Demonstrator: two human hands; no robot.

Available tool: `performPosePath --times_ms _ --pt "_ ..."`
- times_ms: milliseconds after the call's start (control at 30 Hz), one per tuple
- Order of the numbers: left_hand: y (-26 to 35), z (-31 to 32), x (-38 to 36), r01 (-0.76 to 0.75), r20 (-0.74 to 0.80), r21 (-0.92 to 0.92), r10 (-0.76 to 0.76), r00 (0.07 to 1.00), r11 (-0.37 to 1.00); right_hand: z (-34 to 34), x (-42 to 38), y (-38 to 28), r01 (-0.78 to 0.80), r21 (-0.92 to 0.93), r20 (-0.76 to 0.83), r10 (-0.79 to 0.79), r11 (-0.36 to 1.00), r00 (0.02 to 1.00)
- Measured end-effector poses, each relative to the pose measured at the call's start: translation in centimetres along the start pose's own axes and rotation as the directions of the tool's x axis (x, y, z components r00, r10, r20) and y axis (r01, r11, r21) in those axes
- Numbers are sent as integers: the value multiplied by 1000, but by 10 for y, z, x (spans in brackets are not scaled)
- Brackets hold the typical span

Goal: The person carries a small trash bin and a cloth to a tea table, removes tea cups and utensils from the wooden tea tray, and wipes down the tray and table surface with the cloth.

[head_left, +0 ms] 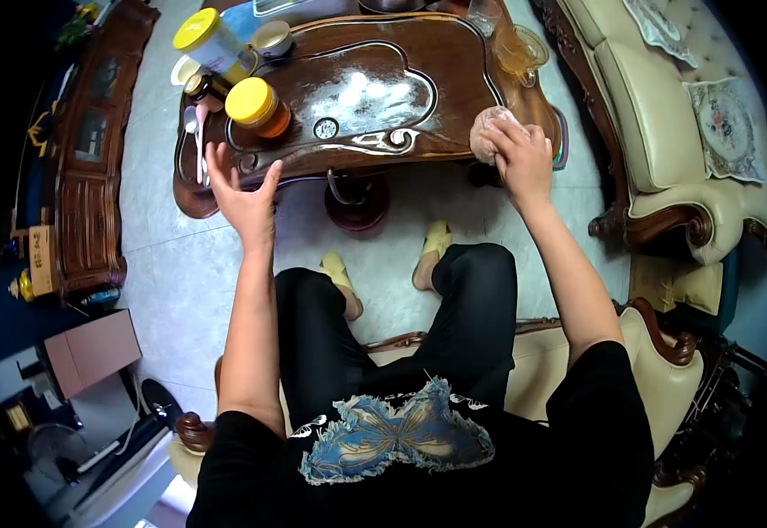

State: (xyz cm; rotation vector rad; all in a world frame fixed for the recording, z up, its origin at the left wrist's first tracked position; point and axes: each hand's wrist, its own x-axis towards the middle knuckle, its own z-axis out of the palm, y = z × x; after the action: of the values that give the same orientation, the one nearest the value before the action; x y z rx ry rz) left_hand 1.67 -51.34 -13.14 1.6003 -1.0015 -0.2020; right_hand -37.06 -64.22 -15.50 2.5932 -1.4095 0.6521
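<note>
My right hand (524,157) is closed on a crumpled pinkish-beige cloth (487,132), pressed at the right front part of the dark carved wooden table (300,97). Fingers spread, my left hand (244,198) is raised by the table's left front edge and holds nothing. Just beyond it lie a pink spoon (200,145) and a jar with a yellow lid (254,104) and amber contents. A dark brown bottle (205,90) stands behind the spoon. White smears or glare show on the tabletop's middle.
A tall can with a yellow lid (212,42) and a small bowl (271,39) stand at the back left. An amber glass vessel (517,55) sits at the right end. A round dark stool (357,204) is under the table. A cream sofa (656,106) stands to the right.
</note>
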Motion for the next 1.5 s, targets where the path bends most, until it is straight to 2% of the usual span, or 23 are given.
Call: performPosePath --times_ms 100,167,233,300,367,400,433,500,533,567,633,700,767,833,900,967,1033,1067,1133,1233,1300,1433,1500 --pt "12 5 -28 -70 11 17 70 997 997 7 0 -12 -89 -3 -93 89 996 992" --pt "16 15 -39 -200 59 185 192 980 962 27 -2 -25 -77 34 -120 81 996 989" --pt "36 30 -51 -316 155 181 291 944 931 29 -6 -27 -14 160 -158 40 987 987" --pt "58 35 -60 -394 251 149 351 902 907 21 -8 -2 7 145 -137 13 989 990" --pt "68 36 -61 -433 299 127 382 874 892 13 -5 37 139 33 -87 -136 990 987" --pt "65 35 -60 -444 310 151 384 870 883 11 0 55 142 -51 -127 -148 989 981" --pt "59 36 -60 -449 319 176 381 868 876 6 7 70 127 -33 -129 -131 991 983" --pt "45 41 -54 -460 374 190 370 851 867 9 20 79 -85 74 -187 98 994 977" --pt "39 46 -51 -475 420 208 361 833 855 5 27 73 -88 127 -291 122 988 949" --pt "34 55 -47 -472 419 199 361 833 859 6 35 61 -155 167 -298 199 974 934" --pt "27 75 -36 -571 514 188 415 751 799 1 54 18 -182 230 -171 224 956 959" --pt "24 91 -24 -586 553 191 407 727 787 22 60 -16 -33 216 -69 49 976 996" --pt "20 104 -10 -683 609 247 438 661 688 28 52 -28 234 227 5 -241 945 970" --pt "8 113 2 -684 620 268 423 661 678 22 45 -14 149 237 77 -172 960 982" --pt "-4 119 7 -682 606 318 412 680 658 8 38 21 333 103 60 -340 937 939" --pt "-9 121 5 -666 623 336 373 687 665 -8 41 49 361 18 66 -362 932 930" --pt "-8 120 5 -672 622 363 369 691 646 -16 50 81 251 -90 112 -240 964 964" --pt "-8 121 5 -667 615 366 369 697 649 -15 51 83 251 -96 112 -240 963 964" --pt "-10 122 5 -659 613 369 361 703 655 -20 55 72 -57 -116 -152 39 992 988" --pt "-11 122 2 -648 615 375 345 709 663 -5 48 27 -27 -28 -102 24 999 995" --pt "-11 121 5 -648 615 373 346 708 664 5 23 6 212 -46 72 -208 976 975" --pt "-13 123 3 -645 599 373 359 716 667 17 20 22 20 -154 -2 -21 988 1000" --pt "-8 122 3 -651 603 380 357 713 657 27 49 32 -7 -96 6 8 995 1000"
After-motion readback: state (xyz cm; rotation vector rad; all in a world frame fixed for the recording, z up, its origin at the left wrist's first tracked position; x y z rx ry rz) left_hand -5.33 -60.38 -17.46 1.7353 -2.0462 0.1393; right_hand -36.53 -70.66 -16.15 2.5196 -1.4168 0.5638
